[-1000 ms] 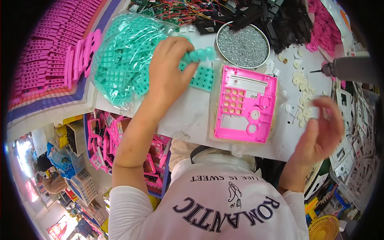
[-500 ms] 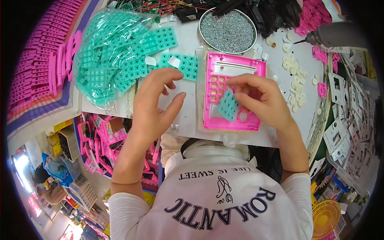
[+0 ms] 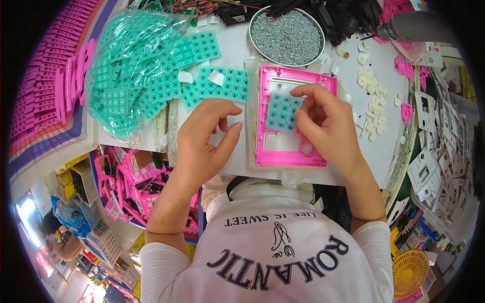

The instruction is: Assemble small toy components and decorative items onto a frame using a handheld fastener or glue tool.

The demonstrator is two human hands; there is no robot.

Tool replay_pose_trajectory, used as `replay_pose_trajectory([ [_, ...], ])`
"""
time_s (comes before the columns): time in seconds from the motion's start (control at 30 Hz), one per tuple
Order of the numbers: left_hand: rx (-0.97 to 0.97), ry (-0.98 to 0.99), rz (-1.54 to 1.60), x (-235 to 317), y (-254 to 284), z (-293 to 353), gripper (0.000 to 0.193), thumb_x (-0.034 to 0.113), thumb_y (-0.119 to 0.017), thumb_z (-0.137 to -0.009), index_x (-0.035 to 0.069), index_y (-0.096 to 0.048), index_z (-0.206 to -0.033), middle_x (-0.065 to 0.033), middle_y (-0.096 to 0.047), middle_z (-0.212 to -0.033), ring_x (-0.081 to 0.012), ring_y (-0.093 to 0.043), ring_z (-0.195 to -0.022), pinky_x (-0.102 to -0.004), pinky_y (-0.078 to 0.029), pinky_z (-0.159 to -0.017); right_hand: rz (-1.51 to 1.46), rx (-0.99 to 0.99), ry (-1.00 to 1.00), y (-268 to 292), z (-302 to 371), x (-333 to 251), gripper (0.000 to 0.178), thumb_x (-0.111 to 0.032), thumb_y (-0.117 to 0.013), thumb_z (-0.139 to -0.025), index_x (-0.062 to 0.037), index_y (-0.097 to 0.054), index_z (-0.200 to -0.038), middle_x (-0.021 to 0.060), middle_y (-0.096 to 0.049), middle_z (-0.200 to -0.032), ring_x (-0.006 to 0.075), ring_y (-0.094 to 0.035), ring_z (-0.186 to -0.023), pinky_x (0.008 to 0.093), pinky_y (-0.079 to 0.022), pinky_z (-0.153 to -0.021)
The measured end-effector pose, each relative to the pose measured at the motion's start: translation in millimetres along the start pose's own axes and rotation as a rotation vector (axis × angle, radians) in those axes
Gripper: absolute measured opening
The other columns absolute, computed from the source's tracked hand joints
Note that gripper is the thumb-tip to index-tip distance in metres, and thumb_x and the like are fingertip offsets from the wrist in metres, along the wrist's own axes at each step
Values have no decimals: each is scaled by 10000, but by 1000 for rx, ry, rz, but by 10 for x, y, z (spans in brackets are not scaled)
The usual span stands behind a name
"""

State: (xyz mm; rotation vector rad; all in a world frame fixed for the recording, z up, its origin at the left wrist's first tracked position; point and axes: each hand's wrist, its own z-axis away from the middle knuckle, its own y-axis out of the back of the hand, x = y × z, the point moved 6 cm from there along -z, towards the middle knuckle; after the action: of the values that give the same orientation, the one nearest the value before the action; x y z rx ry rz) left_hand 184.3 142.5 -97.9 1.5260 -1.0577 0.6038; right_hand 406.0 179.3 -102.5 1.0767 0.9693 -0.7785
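My right hand [image 3: 328,121] pinches a teal rubber keypad [image 3: 282,113] by its right edge. The keypad hangs over the key openings of a pink plastic casing [image 3: 262,146] and covers them; whether it touches the casing I cannot tell. The casing lies on the table in front of me, on a clear plastic sheet. To its left hovers my left hand [image 3: 207,141], with thumb and fingers apart and nothing between them. Beyond that hand lie loose teal keypads [image 3: 222,83] with small white paper pieces on them.
A clear bag of keypads [image 3: 126,76] is at the far left of the table. Behind the casing stands a round tin of screws [image 3: 287,38]. White round parts [image 3: 373,101] and a grey power driver [image 3: 419,28] are at right. Pink casings [image 3: 136,171] fill a bin below left.
My right hand has swung the keypad from a tilted hang to nearly flat over the key openings, up and left. My left hand has shifted slightly right and down, still empty.
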Motion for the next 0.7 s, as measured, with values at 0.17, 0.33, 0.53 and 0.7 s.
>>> replay_pose_trajectory([
  [0.17,-8,41,6,-28,48,40,282,-76,-692,-822,18,-674,-1088,-78,-679,-1053,-134,-574,-757,-266,-449,-669,-32,-86,-35,4,-51,46,280,5,-657,-829,-6,-642,-1109,39,-612,-710,91,-588,-583,263,-466,-548],
  [0.33,6,44,14,-48,51,79,274,-80,-685,-823,15,-676,-1079,-77,-679,-1049,-130,-569,-747,-262,-442,-659,422,0,262,34,38,-177,328,-108,-749,-839,-14,-647,-1135,75,-674,-848,201,-656,-691,352,-517,-614],
  [0.53,-28,21,-50,130,152,-22,276,-63,-740,-799,23,-671,-1052,-105,-676,-996,-192,-601,-707,-302,-509,-646,821,-236,601,-203,236,-271,783,-446,-767,-800,29,-535,-1378,209,-483,-1469,384,-421,-1396,577,-358,-1090],
  [0.7,-120,-163,-98,370,228,-315,257,-56,-738,-795,19,-675,-1033,-123,-691,-1006,-232,-649,-781,-321,-534,-668,890,-340,473,-522,347,-224,1002,-616,-691,-789,76,-434,-1467,267,-306,-1601,385,-203,-1543,685,-174,-1169],
])
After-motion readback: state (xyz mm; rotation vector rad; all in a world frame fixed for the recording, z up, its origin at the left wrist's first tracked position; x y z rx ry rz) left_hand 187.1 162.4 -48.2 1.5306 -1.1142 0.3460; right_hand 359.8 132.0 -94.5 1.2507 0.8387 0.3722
